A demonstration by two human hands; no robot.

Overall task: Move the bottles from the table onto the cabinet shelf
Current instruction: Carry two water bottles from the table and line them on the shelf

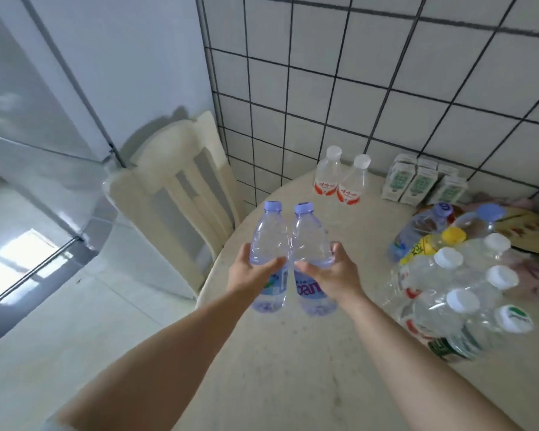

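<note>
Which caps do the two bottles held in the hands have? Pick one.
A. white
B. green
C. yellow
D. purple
D: the left hand and the right hand each grip a clear bottle, the left bottle and the right bottle, and both are topped with purple caps.
</note>
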